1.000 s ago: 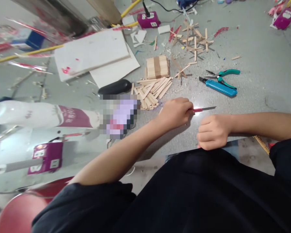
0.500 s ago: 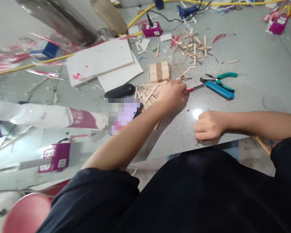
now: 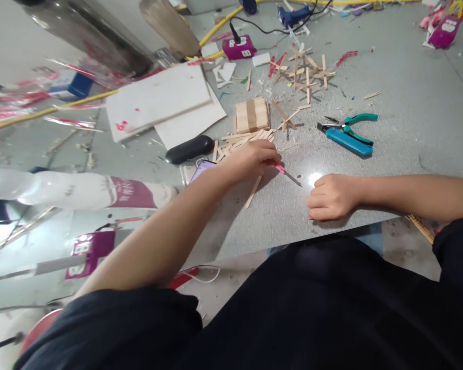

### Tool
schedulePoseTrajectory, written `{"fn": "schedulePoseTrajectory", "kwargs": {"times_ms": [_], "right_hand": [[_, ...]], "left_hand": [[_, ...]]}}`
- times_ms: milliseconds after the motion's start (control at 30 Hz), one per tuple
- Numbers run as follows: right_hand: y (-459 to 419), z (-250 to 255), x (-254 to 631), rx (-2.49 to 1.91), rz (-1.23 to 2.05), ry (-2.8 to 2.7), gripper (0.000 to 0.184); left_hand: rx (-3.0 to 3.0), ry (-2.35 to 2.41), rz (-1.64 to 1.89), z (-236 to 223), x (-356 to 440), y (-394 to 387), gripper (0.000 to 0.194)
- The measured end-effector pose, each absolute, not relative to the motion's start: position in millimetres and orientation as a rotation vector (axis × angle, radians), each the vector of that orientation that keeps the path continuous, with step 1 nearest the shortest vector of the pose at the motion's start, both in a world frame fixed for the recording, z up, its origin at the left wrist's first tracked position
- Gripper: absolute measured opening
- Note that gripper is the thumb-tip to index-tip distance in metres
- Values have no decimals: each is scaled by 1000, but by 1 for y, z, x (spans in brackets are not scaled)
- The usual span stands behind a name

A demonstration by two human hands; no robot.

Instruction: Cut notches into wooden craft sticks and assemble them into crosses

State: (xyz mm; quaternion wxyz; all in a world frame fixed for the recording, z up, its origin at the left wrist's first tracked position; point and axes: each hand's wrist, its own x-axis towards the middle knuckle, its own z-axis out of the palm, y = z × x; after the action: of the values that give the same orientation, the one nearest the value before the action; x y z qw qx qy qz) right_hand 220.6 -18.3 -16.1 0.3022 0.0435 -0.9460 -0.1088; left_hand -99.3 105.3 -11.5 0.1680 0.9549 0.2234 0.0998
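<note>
My left hand (image 3: 252,156) is closed on a pink-handled tool (image 3: 281,168) with a thin, pointed metal blade. The blade points right and toward the near edge, just above or on the table; its kind is not clear, as my fingers cover most of the handle. Loose wooden craft sticks (image 3: 229,146) lie behind and partly under this hand, and a single craft stick (image 3: 253,192) lies in front of it. My right hand (image 3: 330,198) rests on the table near its front edge, fingers curled into a fist, with nothing showing in it.
Behind the sticks lies a banded bundle of craft sticks (image 3: 252,114). Glued stick pieces (image 3: 307,77) are farther back. Green-handled pliers (image 3: 360,119) and a blue-handled cutter (image 3: 349,142) lie right. A black case (image 3: 190,149), partly covered phone (image 3: 202,167) and bottle (image 3: 135,192) are left.
My left hand has moved toward the front edge and slightly left with the pink-handled tool, whose blade has swung away from the pliers toward me. My right hand stays put.
</note>
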Motion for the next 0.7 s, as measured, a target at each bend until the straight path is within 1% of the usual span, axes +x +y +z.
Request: {"fn": "schedulePoseTrajectory", "kwargs": {"times_ms": [233,400,533,600,700], "right_hand": [[-18,-15,223,122,-275,-2525,48],[-15,-15,225,102,-281,-2523,49],[-11,-15,226,60,-289,-2457,47],[-11,-16,225,59,-293,-2476,47],[-12,-17,224,75,-280,-2571,47]], "left_hand": [[2697,700,242,-16,-78,134,24],[2805,737,358,-21,-57,143,28],[2815,787,516,-9,-66,131,35],[2800,807,534,-1,-78,119,38],[2773,728,407,2,-92,100,35]]}}
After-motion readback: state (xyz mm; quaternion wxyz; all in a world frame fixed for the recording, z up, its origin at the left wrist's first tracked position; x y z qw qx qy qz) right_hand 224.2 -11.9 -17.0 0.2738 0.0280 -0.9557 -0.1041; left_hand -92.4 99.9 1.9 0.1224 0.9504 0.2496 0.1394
